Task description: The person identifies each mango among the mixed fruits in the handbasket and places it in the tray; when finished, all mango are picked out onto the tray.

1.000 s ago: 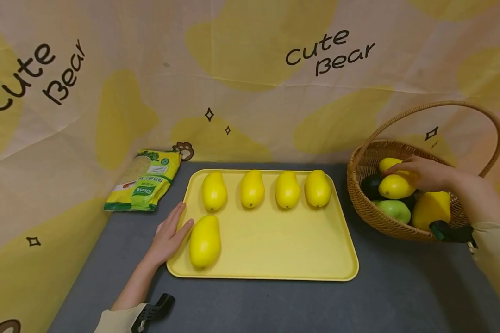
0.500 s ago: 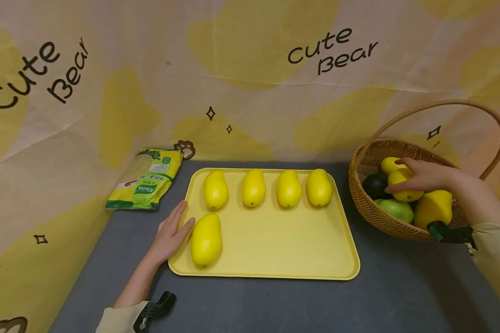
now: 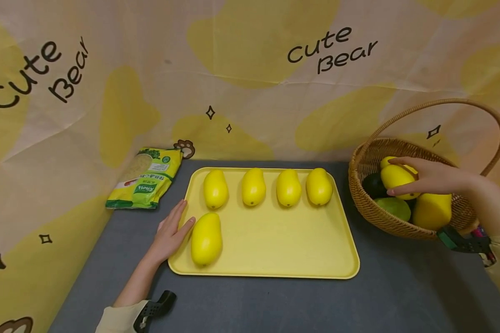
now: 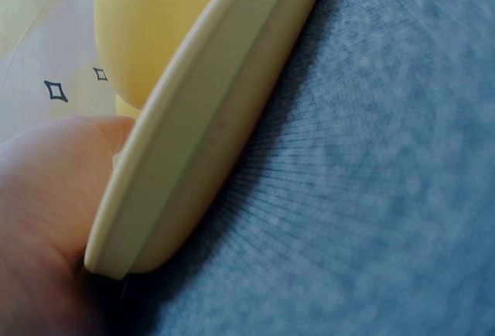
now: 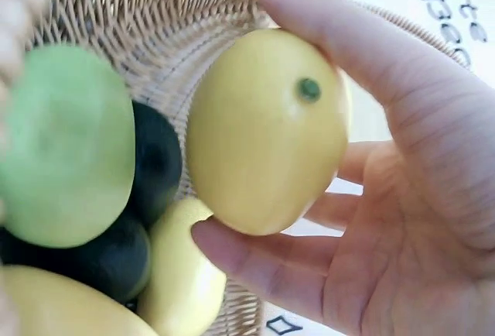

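Note:
In the head view, my right hand (image 3: 435,175) is over the wicker basket (image 3: 368,215) at the right and grips a yellow mango (image 3: 397,181). The right wrist view shows the mango (image 5: 267,131) between thumb and fingers, its green stem nub facing the camera. Below and beside it in the basket lie a green fruit (image 5: 66,146), dark fruits (image 5: 155,166) and more yellow ones. My left hand (image 3: 169,236) rests along the left rim of the yellow tray (image 3: 275,249), fingers fairly straight, thumb near a mango (image 3: 206,239). Several mangoes (image 3: 253,187) stand in a row along the tray's back.
A yellow-green Knorr packet (image 3: 145,179) lies on the grey table (image 3: 250,303), behind the left of the tray. A printed cloth (image 3: 250,78) hangs right behind the table. The basket's tall handle (image 3: 446,102) arches over its opening, close to the right forearm.
My right hand shifts over the fruit, spreads its fingers and closes around a mango, turning it and raising it slightly within the basket. The left hand and the mangoes on the tray stay put.

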